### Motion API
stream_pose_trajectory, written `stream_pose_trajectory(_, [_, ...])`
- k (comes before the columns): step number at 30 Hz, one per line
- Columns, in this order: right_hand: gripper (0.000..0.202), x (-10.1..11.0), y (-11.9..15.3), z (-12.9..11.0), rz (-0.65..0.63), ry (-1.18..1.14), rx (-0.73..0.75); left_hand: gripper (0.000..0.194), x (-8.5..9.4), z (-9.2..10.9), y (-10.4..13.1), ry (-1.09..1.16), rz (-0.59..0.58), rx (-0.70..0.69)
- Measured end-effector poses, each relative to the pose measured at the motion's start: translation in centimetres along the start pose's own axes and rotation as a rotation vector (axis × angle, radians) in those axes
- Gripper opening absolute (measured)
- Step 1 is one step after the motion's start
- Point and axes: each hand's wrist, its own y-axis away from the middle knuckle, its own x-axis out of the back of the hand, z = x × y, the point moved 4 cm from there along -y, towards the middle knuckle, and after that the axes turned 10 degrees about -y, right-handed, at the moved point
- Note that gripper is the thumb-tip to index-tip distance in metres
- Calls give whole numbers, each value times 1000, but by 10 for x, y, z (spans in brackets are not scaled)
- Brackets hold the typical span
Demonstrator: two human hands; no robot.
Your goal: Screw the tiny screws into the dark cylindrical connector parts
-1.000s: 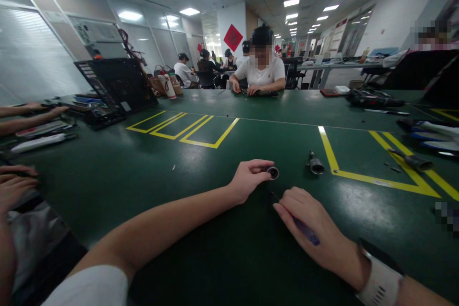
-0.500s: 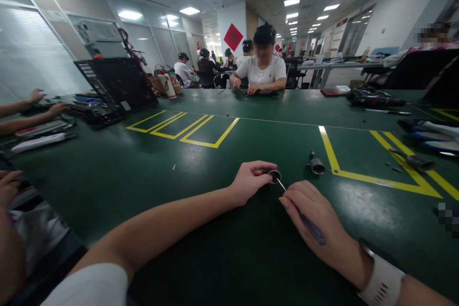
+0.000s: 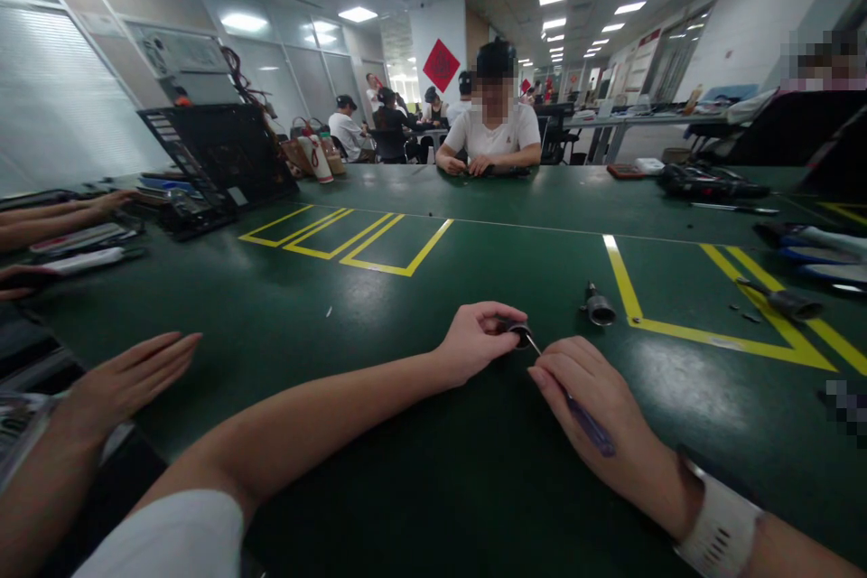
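My left hand (image 3: 480, 343) is closed around a small round metal part (image 3: 520, 330) with a hollow, cup-like end facing me. In my right hand (image 3: 592, 402) is a screwdriver with a translucent purple handle (image 3: 591, 426). Its thin shaft (image 3: 534, 344) reaches to the mouth of the metal part; where the tip sits inside cannot be made out. A similar metal part (image 3: 600, 307) with a cup-shaped end lies on the green table just beyond my right hand.
Another metal part (image 3: 789, 302) and small dark pieces (image 3: 749, 317) lie near yellow tape (image 3: 718, 344) at right. A co-worker's hand (image 3: 128, 379) extends over the table at left. Across the table sits another person (image 3: 493, 131). A black panel (image 3: 217, 153) stands at back left.
A co-worker's hand at the left has come in over the table edge, fingers stretched out. My hands, the metal part and the screwdriver stay nearly where they were.
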Motion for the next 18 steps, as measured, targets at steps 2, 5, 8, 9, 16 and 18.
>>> stream_pose_trajectory(2, [16,0,0,0,-5,-2,5,27,0,-1,-1,-2,8,-8])
stream_pose_trajectory(5, [16,-1,-1,-1,-15,-8,9,25,0,-2,-1,-10,11,-18])
stream_pose_trajectory(8, [16,-1,-1,-1,-5,-5,13,24,1,-2,0,-16,13,-26])
stream_pose_trajectory(9, [15,-1,-1,0,-1,-3,12,25,1,-1,0,-13,5,-28])
stream_pose_trajectory(16, [15,-2,-3,1,-11,-4,-1,24,-1,-1,1,18,5,-22])
stream_pose_trajectory(18, [15,-1,-3,1,-6,-9,-1,23,0,-2,0,18,12,-18])
